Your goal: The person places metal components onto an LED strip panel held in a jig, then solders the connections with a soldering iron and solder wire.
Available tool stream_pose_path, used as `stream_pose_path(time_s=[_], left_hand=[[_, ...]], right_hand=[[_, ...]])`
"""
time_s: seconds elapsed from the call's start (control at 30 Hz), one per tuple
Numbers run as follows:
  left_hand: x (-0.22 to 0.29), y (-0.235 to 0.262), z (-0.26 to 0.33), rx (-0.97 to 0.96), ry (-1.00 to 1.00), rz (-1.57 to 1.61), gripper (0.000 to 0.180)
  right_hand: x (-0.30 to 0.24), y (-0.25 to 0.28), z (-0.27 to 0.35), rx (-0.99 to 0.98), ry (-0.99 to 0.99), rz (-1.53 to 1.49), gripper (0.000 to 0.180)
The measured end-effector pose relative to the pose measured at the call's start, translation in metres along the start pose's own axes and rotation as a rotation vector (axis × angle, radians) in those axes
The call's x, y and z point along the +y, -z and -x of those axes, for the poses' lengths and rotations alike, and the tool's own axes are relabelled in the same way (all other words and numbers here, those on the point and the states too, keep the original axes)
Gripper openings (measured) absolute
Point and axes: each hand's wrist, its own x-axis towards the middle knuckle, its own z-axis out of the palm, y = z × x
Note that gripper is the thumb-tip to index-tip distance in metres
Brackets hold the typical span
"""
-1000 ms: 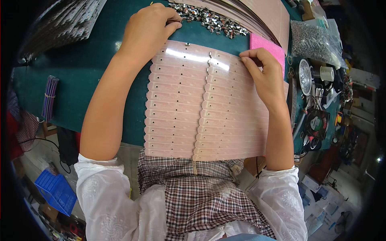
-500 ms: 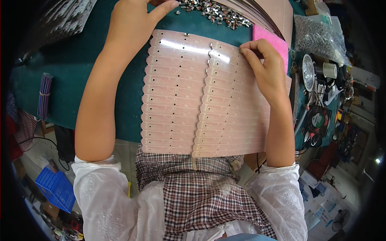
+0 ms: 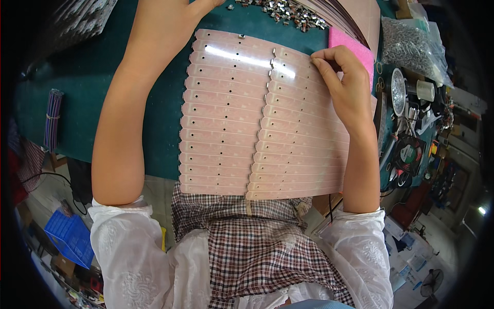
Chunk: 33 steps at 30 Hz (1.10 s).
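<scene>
Panel (image 3: pixel 290 126) (view as clock).
Our right hand (image 3: pixel 346 85) is pinching its edge at one o'clock; our left hand (image 3: pixel 172 15) is showing at eleven, cropped, grip indeterminate.

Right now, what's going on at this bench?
A person's right hand pinches the far edge of a pale pink panel, lined into strips, over a green table. The left hand, partly cut off by the picture's top edge, is near a pile of small metal parts; whether it holds anything can't be seen.
</scene>
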Motion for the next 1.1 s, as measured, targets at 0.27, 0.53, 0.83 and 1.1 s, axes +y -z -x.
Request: stream_pose_path(time_s=[0.27, 0.53, 0.83, 1.1], left_hand=[[-0.021, 0.008, 0.002, -0.105, -0.062, -0.199, 0.028], [-0.026, 0.008, -0.002, -0.135, -0.075, -0.046, 0.026], [-0.029, 0.017, -0.005, -0.255, 0.024, 0.045, 0.024], [-0.023, 0.019, -0.005, -0.320, 0.068, 0.180, 0.020]], right_hand=[[-0.002, -0.012, 0.001, 0.073, 0.247, 0.232, 0.006], [-0.004, -0.005, 0.006, 0.055, 0.161, 0.175, 0.009], [-0.037, -0.026, -0.064, 0.051, 0.381, 0.075, 0.014], [-0.041, -0.078, -0.102, 0.014, 0.618, 0.443, 0.006]])
